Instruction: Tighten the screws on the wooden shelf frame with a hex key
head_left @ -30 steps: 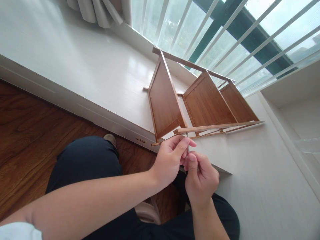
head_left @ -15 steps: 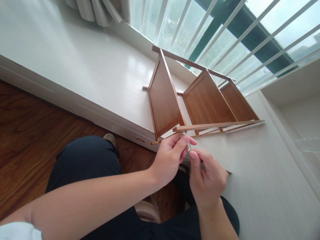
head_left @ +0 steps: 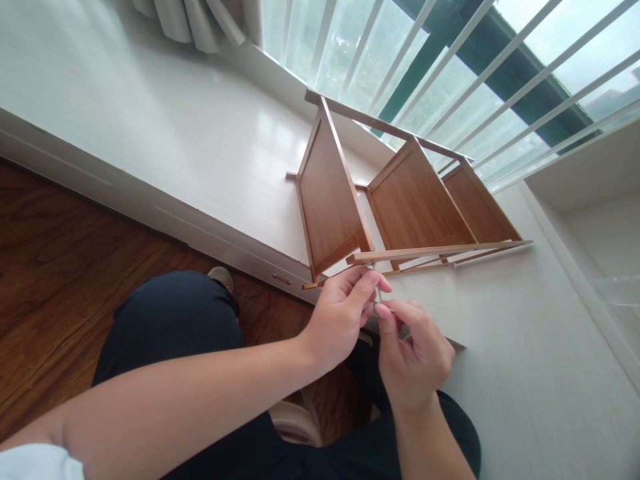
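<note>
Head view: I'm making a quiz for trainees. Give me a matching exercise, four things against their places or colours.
Things:
1. wooden rack
2. curtain
3. floor
4. left hand

Descriptions:
A. dark brown wood
B. lying on its side on the white ledge
C. pinching a thin metal piece under the rack's rail
D. bunched at the window's top left

Pairs: 1-B, 2-D, 3-A, 4-C

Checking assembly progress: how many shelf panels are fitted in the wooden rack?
3. The nearest panel stands beside the left hand, the middle panel behind it, the farthest panel by the window; none seems hidden.
</note>
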